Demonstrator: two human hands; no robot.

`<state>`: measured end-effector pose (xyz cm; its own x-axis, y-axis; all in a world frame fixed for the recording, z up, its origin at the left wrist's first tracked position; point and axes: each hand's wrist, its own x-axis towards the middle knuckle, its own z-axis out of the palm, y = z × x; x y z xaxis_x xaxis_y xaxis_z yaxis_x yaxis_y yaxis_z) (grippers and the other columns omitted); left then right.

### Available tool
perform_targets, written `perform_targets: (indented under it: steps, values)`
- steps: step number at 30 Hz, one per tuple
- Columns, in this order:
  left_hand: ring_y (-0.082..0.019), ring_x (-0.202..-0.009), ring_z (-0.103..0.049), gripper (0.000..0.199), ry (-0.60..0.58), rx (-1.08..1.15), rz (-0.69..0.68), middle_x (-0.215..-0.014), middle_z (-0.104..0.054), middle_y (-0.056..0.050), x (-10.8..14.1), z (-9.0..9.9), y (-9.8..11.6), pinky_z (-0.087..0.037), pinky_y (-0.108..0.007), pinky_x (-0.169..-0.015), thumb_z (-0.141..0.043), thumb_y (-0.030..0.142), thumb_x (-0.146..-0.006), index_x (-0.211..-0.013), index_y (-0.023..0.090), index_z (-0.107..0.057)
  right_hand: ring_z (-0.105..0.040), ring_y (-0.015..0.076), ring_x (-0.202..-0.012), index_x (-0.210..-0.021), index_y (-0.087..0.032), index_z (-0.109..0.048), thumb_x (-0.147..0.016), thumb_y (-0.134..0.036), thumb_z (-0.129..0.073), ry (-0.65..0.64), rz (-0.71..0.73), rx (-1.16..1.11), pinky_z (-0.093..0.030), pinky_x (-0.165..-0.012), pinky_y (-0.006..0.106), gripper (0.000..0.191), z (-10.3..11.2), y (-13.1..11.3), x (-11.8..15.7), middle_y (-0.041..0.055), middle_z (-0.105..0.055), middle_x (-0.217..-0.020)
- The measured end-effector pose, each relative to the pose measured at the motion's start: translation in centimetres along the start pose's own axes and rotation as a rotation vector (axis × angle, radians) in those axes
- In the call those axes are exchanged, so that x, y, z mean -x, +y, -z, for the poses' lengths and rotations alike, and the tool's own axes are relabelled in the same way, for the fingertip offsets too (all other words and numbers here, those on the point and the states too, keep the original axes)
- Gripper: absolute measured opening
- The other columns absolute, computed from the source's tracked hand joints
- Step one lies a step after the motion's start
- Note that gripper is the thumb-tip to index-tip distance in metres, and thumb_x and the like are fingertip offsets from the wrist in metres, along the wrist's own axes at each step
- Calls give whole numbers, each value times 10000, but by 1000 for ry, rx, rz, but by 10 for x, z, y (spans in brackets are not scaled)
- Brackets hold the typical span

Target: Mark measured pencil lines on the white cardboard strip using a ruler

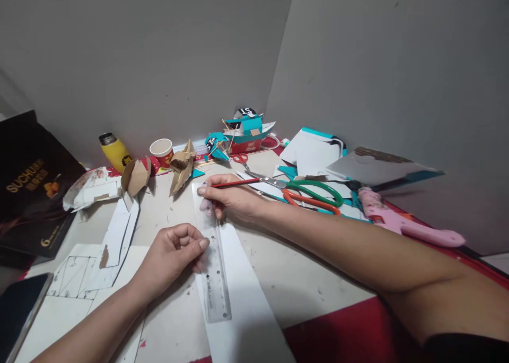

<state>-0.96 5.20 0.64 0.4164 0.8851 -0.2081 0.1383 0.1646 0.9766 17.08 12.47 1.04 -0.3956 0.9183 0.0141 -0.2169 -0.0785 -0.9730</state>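
Note:
A clear plastic ruler [217,294] lies lengthwise over a long white card strip [242,304], tilted slightly. Its left edge is pinched between the thumb and fingers of my left hand [177,254]. At the ruler's far end, my right hand [228,198] is closed round it, and some fingertips show through the plastic. A slim red and dark pencil [236,183] also rests in my right hand, pointing back over the knuckles. Just beyond that hand lie large scissors [274,182] with one green and one orange handle.
A pink glue gun [413,227] and white-and-teal card scraps [314,153] lie at right. Behind stand a card boat [248,132], paper cup [161,149] and yellow bottle [115,153]. Left are cut card pieces [119,233], a drawn sheet [73,278], phone [19,315] and dark bag [35,188].

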Motion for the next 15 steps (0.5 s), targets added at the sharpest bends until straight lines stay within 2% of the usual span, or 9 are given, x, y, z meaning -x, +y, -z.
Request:
perform_targets:
  steps: [5, 11, 15]
  values:
    - [-112, -518, -531, 328, 6, -96, -41, -595, -633, -17, 1, 0, 1, -431, -240, -546, -597, 427, -885, -699, 156, -601, -506, 64, -318, -692, -168, -534, -774, -270, -686, 62, 12, 0, -388, -299, 137, 201, 0, -2, 0, -9, -666, -554]
    - [-119, -528, -492, 381, 116, -270, -121, -542, -563, 9, 4, 0, 2, -384, -245, -571, -515, 399, -933, -620, 187, -563, -502, 60, -321, -688, -175, -529, -760, -299, -710, 109, 36, 9, -371, -296, 128, 230, 0, 1, 0, -17, -656, -542]
    - [-120, -513, -485, 350, 160, -291, -112, -531, -541, 22, 5, -1, 3, -374, -237, -539, -505, 418, -934, -675, 192, -573, -495, 55, -322, -664, -174, -519, -768, -295, -696, 145, 67, 19, -351, -290, 119, 239, 1, 0, -1, -42, -602, -492]
